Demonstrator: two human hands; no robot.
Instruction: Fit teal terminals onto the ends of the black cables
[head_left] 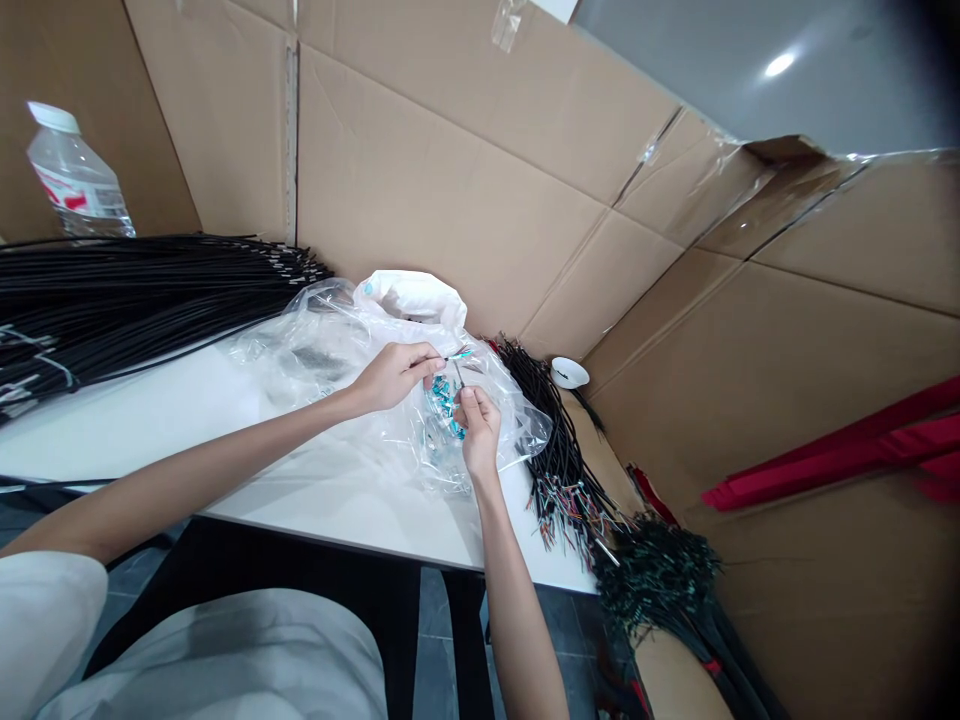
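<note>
My left hand [396,375] is closed in a pinch on a thin cable, whose bluish and reddish wire ends [461,354] stick out to the right of the fingers. Just below and to the right, my right hand [478,420] grips a slim dark tool [458,374] with its tip pointing up towards those wire ends. What kind of tool it is cannot be made out. Beneath both hands lies a clear plastic bag [442,470] holding many small shiny blue pieces [444,400], partly covered by my fingers.
Black cables [150,290] are heaped at the left, before a water bottle [82,180]. A white bag [412,295] stands behind my hands. More black cables with stripped ends [551,430] and a small white bowl [569,373] lie right. Cardboard walls [450,150] enclose the white table [330,510].
</note>
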